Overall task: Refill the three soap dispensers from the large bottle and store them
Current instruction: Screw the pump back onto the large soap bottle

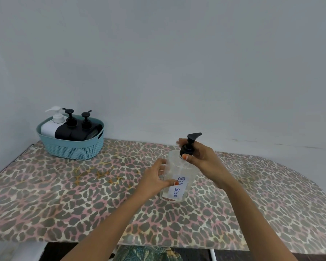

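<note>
Plain pale wall, leopard-print tabletop (64, 194). A teal basket (72, 147) sits back left, and its wall hides the lower halves of a white dispenser (49, 127) and two black dispensers (64, 131), so not much to go on there. Near the middle a clear bottle (177, 172) stands on the tabletop, with a handwritten label (178, 187) that reads "DISH SOAP". The left hand (154, 179) has its fingers (161, 162) wrapped round the bottle's side. The right hand (201, 157) grips the black pump (191, 142) at its collar, most of its fingers tucked behind. Honestly can't tell how much liquid is inside.
</note>
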Action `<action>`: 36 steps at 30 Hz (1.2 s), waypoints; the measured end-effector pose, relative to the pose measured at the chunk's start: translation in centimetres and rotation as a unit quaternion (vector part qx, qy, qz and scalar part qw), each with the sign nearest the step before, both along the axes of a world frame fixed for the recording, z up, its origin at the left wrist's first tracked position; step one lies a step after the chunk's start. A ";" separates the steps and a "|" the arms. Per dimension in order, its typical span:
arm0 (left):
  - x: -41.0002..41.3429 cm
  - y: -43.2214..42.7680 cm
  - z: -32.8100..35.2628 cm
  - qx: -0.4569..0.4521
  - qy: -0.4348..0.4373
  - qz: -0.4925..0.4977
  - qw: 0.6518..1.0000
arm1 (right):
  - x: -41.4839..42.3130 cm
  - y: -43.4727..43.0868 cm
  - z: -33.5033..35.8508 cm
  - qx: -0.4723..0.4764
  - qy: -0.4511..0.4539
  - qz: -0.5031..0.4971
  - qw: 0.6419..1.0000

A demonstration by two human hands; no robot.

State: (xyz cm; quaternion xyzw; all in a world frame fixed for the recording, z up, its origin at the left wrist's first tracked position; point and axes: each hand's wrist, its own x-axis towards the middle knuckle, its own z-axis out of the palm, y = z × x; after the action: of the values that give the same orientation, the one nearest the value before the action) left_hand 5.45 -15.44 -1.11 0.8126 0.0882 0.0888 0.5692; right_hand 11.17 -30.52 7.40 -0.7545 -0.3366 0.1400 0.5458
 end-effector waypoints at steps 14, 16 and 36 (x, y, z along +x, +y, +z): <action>-0.2 -0.6 -0.1 0.000 -0.033 0.016 0.999 | -1.2 1.4 -1.6 0.016 -0.084 -0.165 0.983; -0.2 -0.7 -0.1 -0.005 -0.032 0.012 0.999 | -1.3 0.4 -2.6 0.007 -0.064 -0.175 0.982; 0.4 -2.2 -3.8 0.064 -0.026 0.024 0.997 | -1.1 -1.2 -13.9 -0.065 0.027 -0.205 0.976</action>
State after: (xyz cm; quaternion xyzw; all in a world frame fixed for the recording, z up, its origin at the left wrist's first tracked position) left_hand 5.82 -17.67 -4.93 0.8422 0.0873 0.1292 0.5162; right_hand 10.06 -31.70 -6.51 -0.8372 -0.1501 0.0664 0.5217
